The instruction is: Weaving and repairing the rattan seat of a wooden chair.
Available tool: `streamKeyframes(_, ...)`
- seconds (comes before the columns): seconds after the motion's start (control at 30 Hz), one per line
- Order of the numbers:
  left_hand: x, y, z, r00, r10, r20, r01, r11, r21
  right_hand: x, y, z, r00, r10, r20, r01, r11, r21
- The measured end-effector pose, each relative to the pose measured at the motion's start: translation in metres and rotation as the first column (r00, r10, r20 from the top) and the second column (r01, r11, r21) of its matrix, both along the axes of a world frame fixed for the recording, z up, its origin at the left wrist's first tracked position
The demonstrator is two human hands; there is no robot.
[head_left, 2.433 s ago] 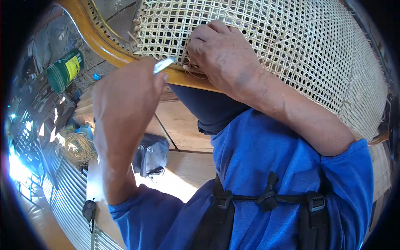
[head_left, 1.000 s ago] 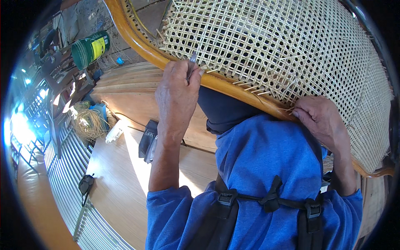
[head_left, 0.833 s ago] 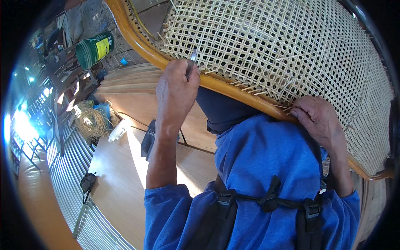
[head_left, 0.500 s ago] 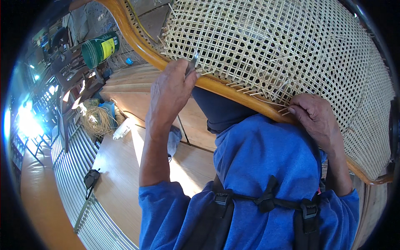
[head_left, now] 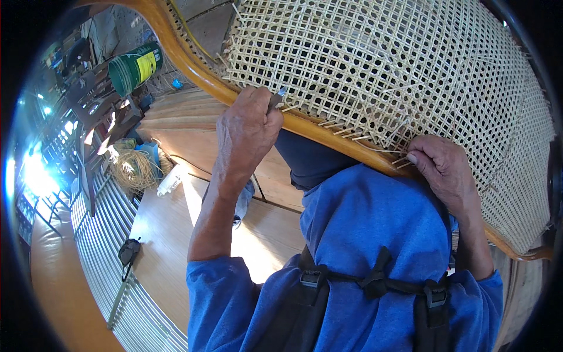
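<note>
Woven cane webbing (head_left: 352, 58) stretches across a varnished wooden frame (head_left: 316, 126) that lies against my lap. At the frame's near edge, on the left, my left hand (head_left: 246, 126) is closed round a short metal tool with a pointed tip (head_left: 277, 98); its handle is hidden in the fist. The tip is over the rim of the weave. Farther right, my right hand (head_left: 443, 167) has thumb and forefinger pinched together at the edge, by a thin cane strand (head_left: 375, 148). Several short cane ends (head_left: 343, 130) stick out along the frame between the hands.
A green bucket (head_left: 134, 69) lies tipped at the far left. Below it are a bundle of loose cane fibre (head_left: 134, 171) and a clear plastic bottle (head_left: 170, 180). A small black pouch (head_left: 129, 252) with a strap lies on the wooden board (head_left: 164, 234).
The tool's tip has dropped slightly and leans more to the right as my left wrist turns. My right hand stays pinched at nearly the same spot.
</note>
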State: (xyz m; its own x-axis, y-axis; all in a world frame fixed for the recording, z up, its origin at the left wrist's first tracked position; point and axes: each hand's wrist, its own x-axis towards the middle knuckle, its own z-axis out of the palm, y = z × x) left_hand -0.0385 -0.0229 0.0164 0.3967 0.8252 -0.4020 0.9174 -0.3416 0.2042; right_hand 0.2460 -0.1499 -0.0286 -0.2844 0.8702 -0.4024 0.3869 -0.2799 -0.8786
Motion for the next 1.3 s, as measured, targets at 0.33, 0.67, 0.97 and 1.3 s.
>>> streamKeyframes(0.33,0.002,-0.027,0.008,0.914,0.379,0.147,-0.363,0.923,-0.125,-0.006,0.005,0.009,0.955,0.247,0.165,-0.245,0.969,-0.033)
streamKeyframes(0.67,0.021,-0.046,-0.014,0.79,0.533,0.304,-0.57,0.821,0.041,-0.009,-0.002,0.008,0.948,0.252,0.196,-0.276,0.955,0.109)
streamKeyframes(0.97,0.012,-0.051,-0.029,0.835,0.455,0.309,-0.51,0.85,0.128,-0.033,0.005,0.028,0.987,0.156,0.039,-0.154,0.845,0.512)
streamKeyframes(1.3,0.013,-0.058,-0.046,0.813,0.335,0.477,-0.491,0.834,0.252,-0.056,0.041,0.054,0.945,-0.328,-0.006,0.214,0.602,0.769)
